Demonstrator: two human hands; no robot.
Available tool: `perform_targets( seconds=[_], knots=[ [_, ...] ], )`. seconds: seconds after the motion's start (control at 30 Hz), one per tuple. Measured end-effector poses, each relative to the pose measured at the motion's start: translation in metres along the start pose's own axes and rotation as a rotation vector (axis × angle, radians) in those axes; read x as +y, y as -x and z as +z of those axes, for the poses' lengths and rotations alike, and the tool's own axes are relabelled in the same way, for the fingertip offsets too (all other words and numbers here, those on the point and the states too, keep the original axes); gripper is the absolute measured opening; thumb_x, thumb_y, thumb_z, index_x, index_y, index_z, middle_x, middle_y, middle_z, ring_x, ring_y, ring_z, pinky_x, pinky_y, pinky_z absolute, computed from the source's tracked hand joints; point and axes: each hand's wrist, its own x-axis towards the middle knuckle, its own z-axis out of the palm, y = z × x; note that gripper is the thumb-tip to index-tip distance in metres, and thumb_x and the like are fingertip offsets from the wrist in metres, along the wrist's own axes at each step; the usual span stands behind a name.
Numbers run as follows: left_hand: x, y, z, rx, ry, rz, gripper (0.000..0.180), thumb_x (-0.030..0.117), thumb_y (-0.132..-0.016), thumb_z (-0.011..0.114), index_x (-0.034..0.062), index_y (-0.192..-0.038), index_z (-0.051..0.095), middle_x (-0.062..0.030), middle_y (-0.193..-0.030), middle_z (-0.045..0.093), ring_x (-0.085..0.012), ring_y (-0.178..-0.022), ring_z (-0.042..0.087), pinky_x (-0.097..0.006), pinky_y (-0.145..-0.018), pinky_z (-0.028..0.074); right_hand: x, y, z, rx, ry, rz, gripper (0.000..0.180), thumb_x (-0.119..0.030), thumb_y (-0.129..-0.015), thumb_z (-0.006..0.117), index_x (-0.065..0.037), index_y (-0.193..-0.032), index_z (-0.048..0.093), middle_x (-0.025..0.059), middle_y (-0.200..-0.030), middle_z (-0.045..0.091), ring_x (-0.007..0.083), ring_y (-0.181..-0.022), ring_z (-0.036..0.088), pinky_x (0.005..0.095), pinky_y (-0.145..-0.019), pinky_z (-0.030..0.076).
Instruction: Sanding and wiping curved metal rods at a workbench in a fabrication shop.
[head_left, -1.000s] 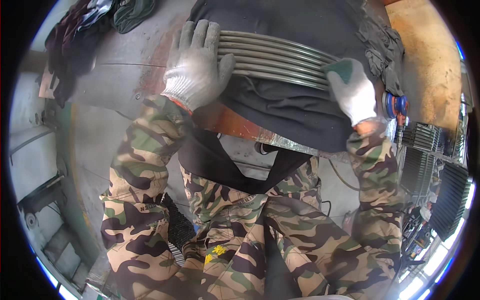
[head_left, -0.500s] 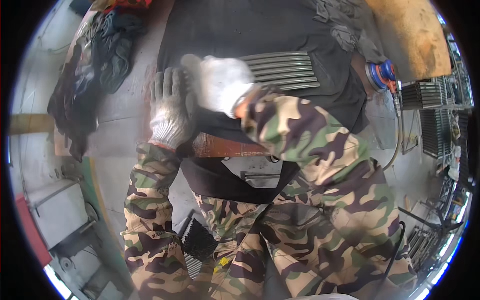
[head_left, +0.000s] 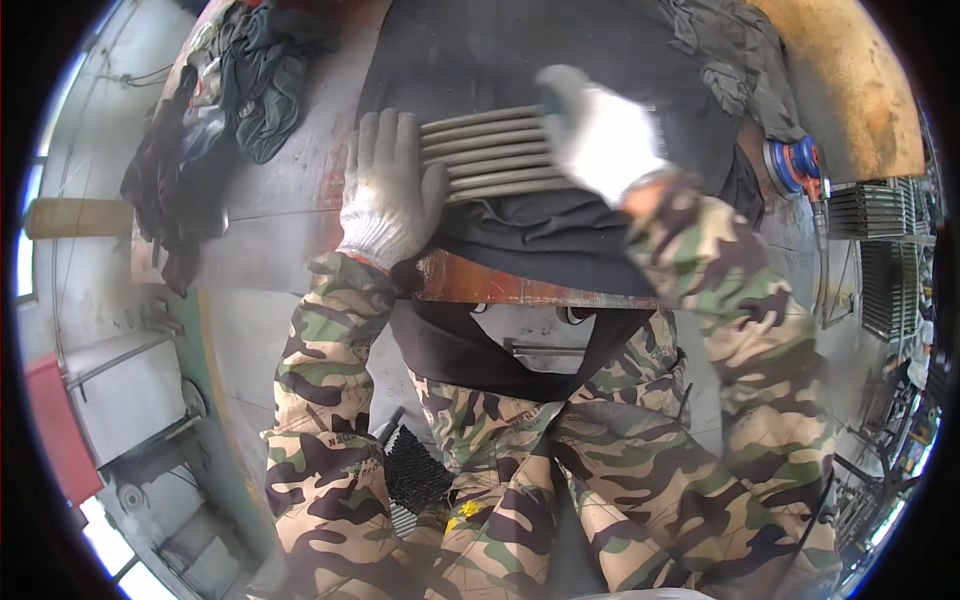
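A row of several slim metal rods (head_left: 490, 155) lies side by side on a black cloth (head_left: 470, 60) spread over the table. My left hand (head_left: 385, 195), in a pale knitted work glove, rests flat at the rods' left ends, its fingers straight and pointing away from me. My right hand (head_left: 608, 145), also gloved, lies palm down across the right part of the rods and hides their right ends. It is overexposed and somewhat blurred, but its visible fingers look stretched out, not wrapped round anything.
A blue and red handheld sander (head_left: 795, 165) with a hose sits at the right, near a stained brown board (head_left: 850, 90). Crumpled dark cloths (head_left: 265, 90) lie at the far left. Racks of rods (head_left: 885, 275) stand beyond the table's right side.
My right hand has slid rightward along the rods, away from my left hand, uncovering their left part. My left hand stays at the left ends. The whole view has shifted slightly.
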Motion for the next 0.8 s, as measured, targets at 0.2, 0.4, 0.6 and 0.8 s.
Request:
perform_targets(
  seconds=[0.2, 0.4, 0.6, 0.8],
  knots=[
    [-0.009, 0.029, 0.006, -0.394, -0.063, -0.103, 0.076, 0.033, -0.101, 0.056, -0.0111, -0.159, 0.036, -0.0367, -0.165, 0.034, -0.0581, -0.155, 0.027, -0.059, -0.130, 0.023, -0.094, -0.027, 0.065, -0.119, -0.002, -0.216, 0.028, -0.012, -0.091, 0.062, -0.009, -0.119, 0.066, 0.0166, -0.088, 0.076, 0.0334, -0.077, 0.078, 0.0448, -0.063, 0.063],
    [0.010, 0.015, -0.005, -0.399, 0.078, -0.236, 0.065, 0.025, -0.102, 0.056, -0.0089, -0.156, 0.040, -0.0354, -0.161, 0.039, -0.0583, -0.151, 0.032, -0.060, -0.127, 0.029, 0.003, -0.007, 0.002, -0.125, 0.021, 0.008, 0.041, -0.021, -0.094, 0.067, -0.016, -0.135, 0.064, 0.0188, -0.107, 0.078, 0.0414, -0.092, 0.077, 0.0502, -0.082, 0.063],
    [0.013, 0.005, -0.018, -0.275, 0.115, -0.223, 0.063, 0.022, -0.099, 0.061, -0.0087, -0.152, 0.045, -0.0344, -0.155, 0.046, -0.0574, -0.147, 0.038, -0.060, -0.124, 0.032, 0.057, -0.007, -0.048, -0.054, 0.233, 0.110, 0.037, -0.022, -0.098, 0.062, -0.016, -0.135, 0.061, 0.0203, -0.108, 0.077, 0.0421, -0.101, 0.075, 0.0504, -0.088, 0.060],
    [0.005, 0.017, -0.010, -0.233, 0.093, -0.158, 0.065, 0.023, -0.099, 0.061, -0.0096, -0.152, 0.046, -0.0360, -0.156, 0.045, -0.0572, -0.148, 0.037, -0.060, -0.125, 0.031, -0.091, -0.037, 0.047, -0.146, -0.096, 0.000, 0.041, -0.016, -0.093, 0.066, -0.010, -0.134, 0.064, 0.0225, -0.110, 0.077, 0.0430, -0.093, 0.077, 0.0487, -0.084, 0.064]
  ],
)
